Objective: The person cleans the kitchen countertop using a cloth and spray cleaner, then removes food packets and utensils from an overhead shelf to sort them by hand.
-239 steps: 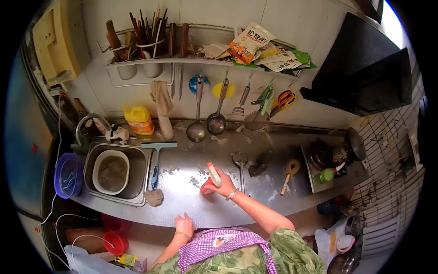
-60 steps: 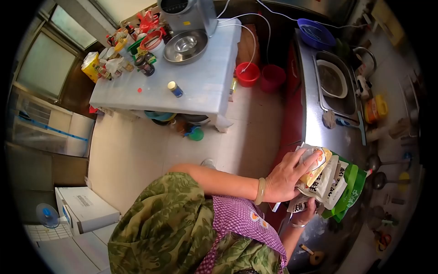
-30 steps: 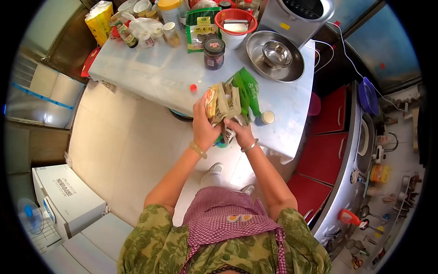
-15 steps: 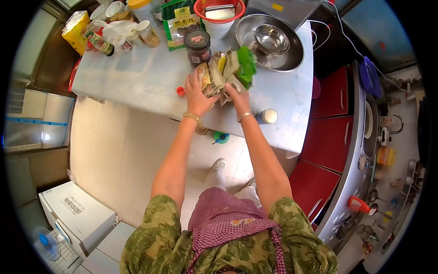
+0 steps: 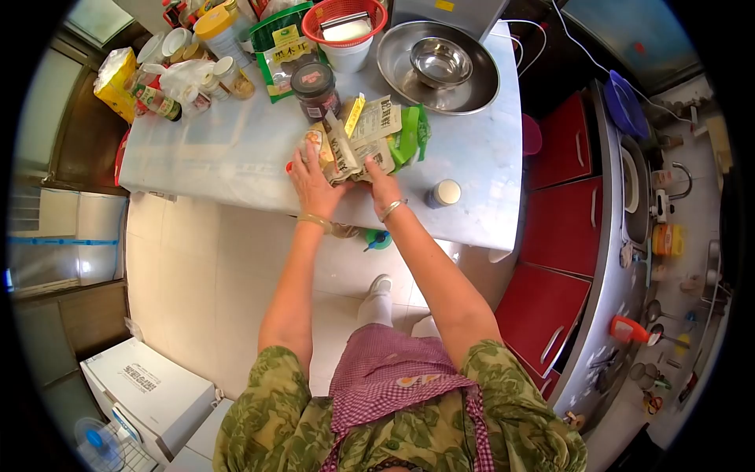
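Note:
Near the front edge of the table, both my hands hold a loose bunch of food packets [image 5: 376, 119], beige with dark print, some yellow. My left hand [image 5: 313, 189] grips the bunch from the left, fingers curled over a yellowish packet. On the other side my right hand [image 5: 384, 185] grips its lower right, thumb on top of a beige packet. A green packet [image 5: 405, 141] sticks out to the right. Just behind the bunch stands a dark jar [image 5: 316, 90] with a black lid. The undersides of the packets are hidden.
A white-capped jar [image 5: 445, 193] stands right of my right hand. Behind are a steel basin [image 5: 480, 82] with a small bowl [image 5: 442, 63], a red basket [image 5: 334, 31] on a white tub, and a green bag [image 5: 287, 59]. Bottles and jars [image 5: 232, 79] crowd the back left.
The packets have come down and fanned out flatter, with the green one now lower on the right. My hands stay on the bunch. The whole view has shifted slightly.

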{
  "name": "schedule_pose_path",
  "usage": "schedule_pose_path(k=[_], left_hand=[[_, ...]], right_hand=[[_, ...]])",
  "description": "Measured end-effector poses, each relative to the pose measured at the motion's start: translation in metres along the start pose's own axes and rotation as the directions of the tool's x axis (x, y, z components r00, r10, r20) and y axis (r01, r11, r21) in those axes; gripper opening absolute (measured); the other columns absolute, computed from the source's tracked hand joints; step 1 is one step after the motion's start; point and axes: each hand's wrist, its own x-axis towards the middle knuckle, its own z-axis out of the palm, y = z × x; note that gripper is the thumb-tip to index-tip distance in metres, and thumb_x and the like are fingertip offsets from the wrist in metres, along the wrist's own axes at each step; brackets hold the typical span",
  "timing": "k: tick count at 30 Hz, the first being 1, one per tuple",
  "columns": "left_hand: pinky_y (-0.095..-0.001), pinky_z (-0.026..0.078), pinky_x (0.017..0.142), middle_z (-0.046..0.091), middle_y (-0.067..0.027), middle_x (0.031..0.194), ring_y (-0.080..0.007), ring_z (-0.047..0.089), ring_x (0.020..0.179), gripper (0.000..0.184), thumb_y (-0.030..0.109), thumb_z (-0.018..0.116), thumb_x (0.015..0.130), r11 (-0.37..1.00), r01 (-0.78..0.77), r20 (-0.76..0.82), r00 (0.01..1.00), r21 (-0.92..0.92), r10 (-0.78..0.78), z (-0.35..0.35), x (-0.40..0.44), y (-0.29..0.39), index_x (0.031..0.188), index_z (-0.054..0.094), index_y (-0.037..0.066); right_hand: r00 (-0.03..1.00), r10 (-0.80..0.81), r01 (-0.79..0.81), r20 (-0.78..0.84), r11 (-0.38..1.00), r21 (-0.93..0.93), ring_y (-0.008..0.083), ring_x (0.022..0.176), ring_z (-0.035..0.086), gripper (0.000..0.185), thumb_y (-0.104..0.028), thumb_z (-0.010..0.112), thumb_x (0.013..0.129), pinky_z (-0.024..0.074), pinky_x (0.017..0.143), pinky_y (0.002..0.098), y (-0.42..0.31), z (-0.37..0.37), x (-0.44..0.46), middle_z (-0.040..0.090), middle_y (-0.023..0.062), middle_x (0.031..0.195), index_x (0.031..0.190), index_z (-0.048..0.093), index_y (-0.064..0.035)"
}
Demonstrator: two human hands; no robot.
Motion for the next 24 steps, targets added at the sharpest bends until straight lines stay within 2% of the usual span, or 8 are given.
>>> schedule_pose_path(k=[5,9,15,16,17,19,22,24], left_hand=[[-0.0501,0.021,0.112,0.019,-0.0280,0.147,-0.0445,0.022,0.136,0.128,0.029,0.091,0.050,1.000,0.013,0.044,0.999,-0.007,-0.013,-0.013,-0.003,-0.004,0.149,0.011,0.012],[-0.0498,0.021,0.112,0.017,-0.0283,0.148,-0.0444,0.020,0.137,0.129,0.028,0.091,0.051,1.000,0.029,0.051,0.998,0.000,-0.029,-0.014,-0.011,-0.004,0.150,0.009,0.011],[-0.0475,0.024,0.111,0.028,-0.0219,0.146,-0.0392,0.029,0.134,0.090,0.019,0.079,0.069,0.989,-0.126,-0.161,0.981,-0.080,0.112,-0.030,-0.040,-0.006,0.144,0.030,0.006],[-0.0454,0.027,0.109,0.042,-0.0182,0.138,-0.0360,0.038,0.128,0.067,0.018,0.071,0.076,0.981,-0.174,-0.276,0.950,-0.090,0.144,-0.035,-0.053,0.000,0.135,0.043,0.002],[-0.0446,0.029,0.106,0.052,-0.0182,0.127,-0.0346,0.044,0.122,0.052,0.017,0.068,0.079,0.995,-0.019,-0.248,0.969,-0.094,-0.004,-0.035,-0.075,0.000,0.125,0.051,0.000],[-0.0423,0.042,0.089,0.059,-0.0194,0.105,-0.0342,0.055,0.099,0.022,0.012,0.056,0.089,0.971,-0.110,-0.027,0.994,-0.213,0.107,-0.044,-0.117,0.008,0.106,0.063,-0.001],[-0.0369,0.043,0.072,0.052,-0.0141,0.083,-0.0272,0.052,0.079,0.013,0.009,0.054,0.091,0.953,-0.007,0.316,0.943,-0.301,0.107,-0.041,-0.191,0.053,0.084,0.057,-0.002],[-0.0354,0.045,0.072,0.054,-0.0113,0.079,-0.0240,0.053,0.076,0.009,0.009,0.061,0.085,0.945,-0.202,0.426,0.854,-0.255,0.298,-0.014,-0.235,0.059,0.084,0.058,0.001]], right_hand=[[0.990,0.124,-0.123,-0.068,0.992,0.019,0.0219,0.101,0.057,0.048,-0.029,0.066,0.087,0.0500,0.080,0.0376,-0.038,0.009,-0.053,0.057,0.0061,0.117,0.126,0.050,-0.0068],[0.975,0.200,-0.194,0.101,0.979,-0.068,0.0229,0.099,0.058,0.042,-0.028,0.061,0.090,0.0509,0.079,0.0360,-0.026,-0.024,-0.080,0.057,0.0086,0.115,0.123,0.050,-0.0054],[0.894,0.303,-0.184,0.332,0.921,-0.344,0.0200,0.091,0.064,0.036,-0.027,0.058,0.092,0.0530,0.076,0.0329,-0.005,-0.107,-0.148,0.064,0.0096,0.108,0.121,0.053,-0.0056],[0.898,0.317,-0.196,0.306,0.909,-0.367,0.0194,0.090,0.065,0.035,-0.027,0.058,0.091,0.0535,0.074,0.0330,0.012,-0.134,-0.155,0.066,0.0088,0.106,0.120,0.054,-0.0066],[0.905,0.315,-0.200,0.286,0.909,-0.366,0.0180,0.085,0.066,0.033,-0.026,0.058,0.091,0.0540,0.068,0.0309,0.030,-0.164,-0.164,0.066,0.0072,0.103,0.119,0.055,-0.0082],[0.966,0.237,-0.142,0.106,0.824,-0.548,0.0177,0.080,0.067,0.033,-0.027,0.059,0.089,0.0541,0.066,0.0308,0.052,-0.227,-0.186,0.067,0.0080,0.096,0.115,0.057,-0.0072],[0.983,0.136,-0.182,-0.122,0.663,-0.727,0.0171,0.072,0.068,0.034,-0.030,0.061,0.085,0.0543,0.063,0.0307,0.069,-0.306,-0.235,0.069,0.0091,0.086,0.108,0.061,-0.0056],[0.962,0.115,-0.258,-0.247,0.677,-0.690,0.0168,0.067,0.069,0.034,-0.032,0.063,0.083,0.0544,0.061,0.0307,0.061,-0.350,-0.276,0.070,0.0099,0.079,0.104,0.064,-0.0045]])
